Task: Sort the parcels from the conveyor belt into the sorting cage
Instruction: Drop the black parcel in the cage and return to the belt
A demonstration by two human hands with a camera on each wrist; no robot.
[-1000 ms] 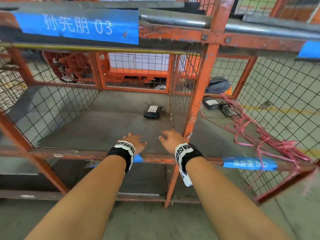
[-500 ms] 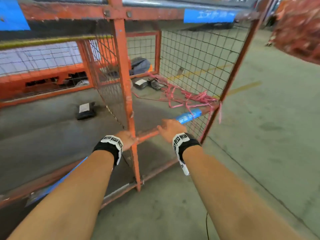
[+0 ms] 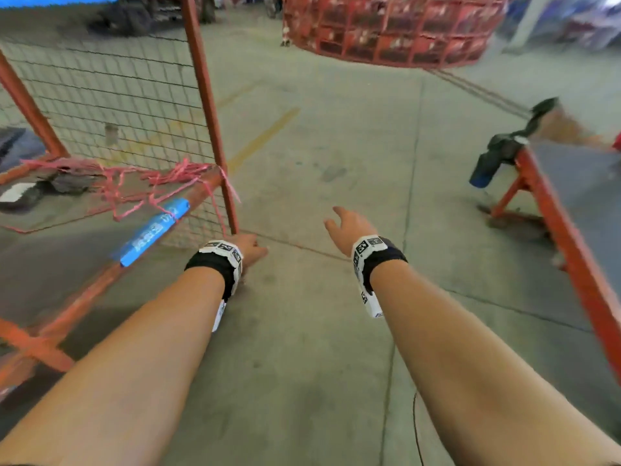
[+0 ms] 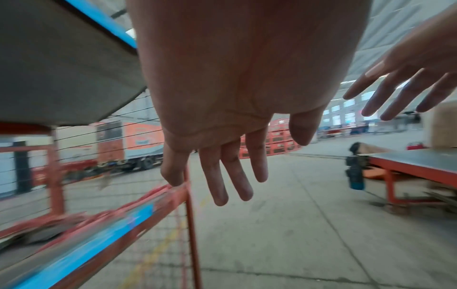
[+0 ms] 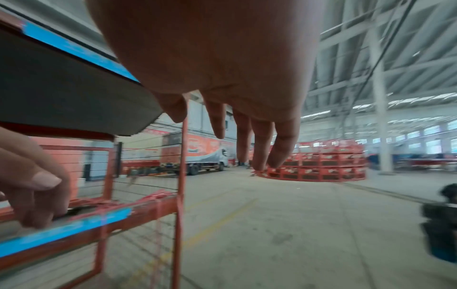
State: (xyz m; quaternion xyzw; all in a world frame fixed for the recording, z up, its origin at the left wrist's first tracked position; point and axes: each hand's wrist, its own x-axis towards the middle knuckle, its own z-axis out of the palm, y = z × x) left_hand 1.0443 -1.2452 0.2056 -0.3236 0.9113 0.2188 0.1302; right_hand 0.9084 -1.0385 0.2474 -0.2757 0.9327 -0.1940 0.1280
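Observation:
The orange mesh sorting cage (image 3: 205, 95) stands at the left, and a dark parcel with a white label (image 3: 20, 195) lies on its floor. The grey conveyor belt (image 3: 584, 196) in its orange frame runs along the right edge. A brown cardboard parcel (image 4: 442, 127) sits on the belt in the left wrist view. My left hand (image 3: 250, 250) hovers by the cage's right corner post, fingers straight and empty (image 4: 222, 181). My right hand (image 3: 346, 227) is out over bare floor between cage and belt, its fingers loosely spread and holding nothing (image 5: 247, 140).
Pink straps (image 3: 134, 183) tangle on the cage's front rail beside a blue label (image 3: 154, 228). A dark motor (image 3: 494, 159) hangs off the belt's near end. A ring of stacked red cages (image 3: 396, 31) and a truck (image 5: 195, 154) stand far off across concrete floor.
My view has swung right, away from the cage. Both hands have left the cage's front rail and moved right over the floor, still empty.

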